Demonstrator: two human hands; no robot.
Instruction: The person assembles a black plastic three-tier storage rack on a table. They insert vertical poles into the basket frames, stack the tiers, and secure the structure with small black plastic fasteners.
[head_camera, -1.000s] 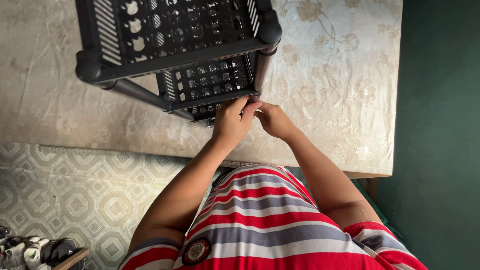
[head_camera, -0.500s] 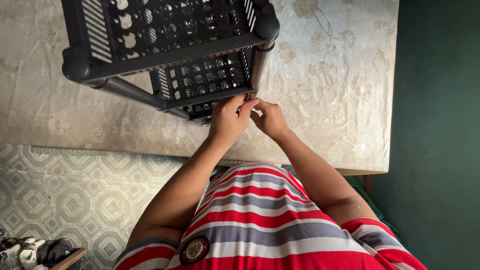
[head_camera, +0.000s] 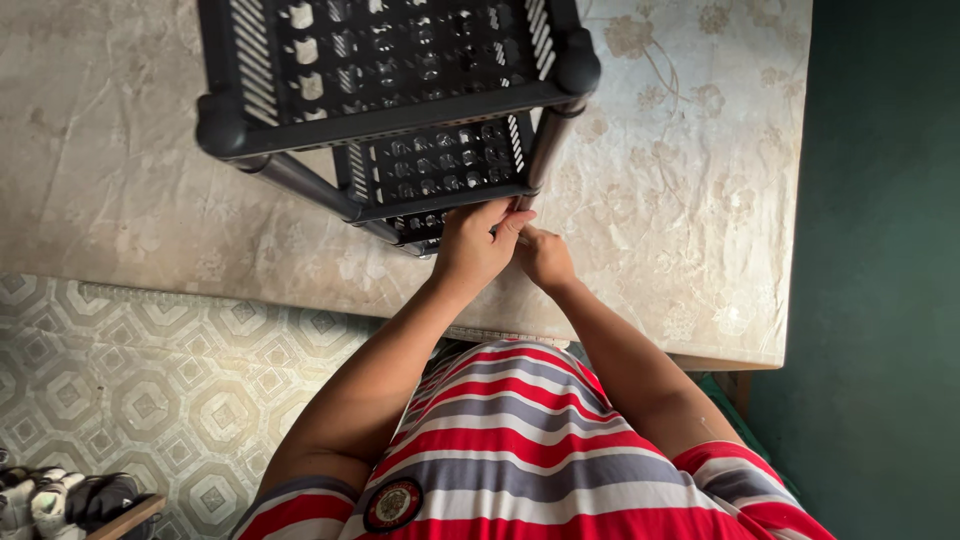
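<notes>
Both hands, the left hand (head_camera: 478, 245) and right hand (head_camera: 545, 257), pinch the lower corner of the black tiered rack (head_camera: 400, 100) standing on the worktop (head_camera: 680, 200), which looks top-heavy and could tip if pushed.

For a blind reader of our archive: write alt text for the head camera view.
Seen from above, a person's left hand and right hand meet at the near lower corner of a black plastic tiered rack standing on a table with a pale floral cloth. The person wears a red, white and grey striped shirt; patterned floor tiles lie to the left.
</notes>
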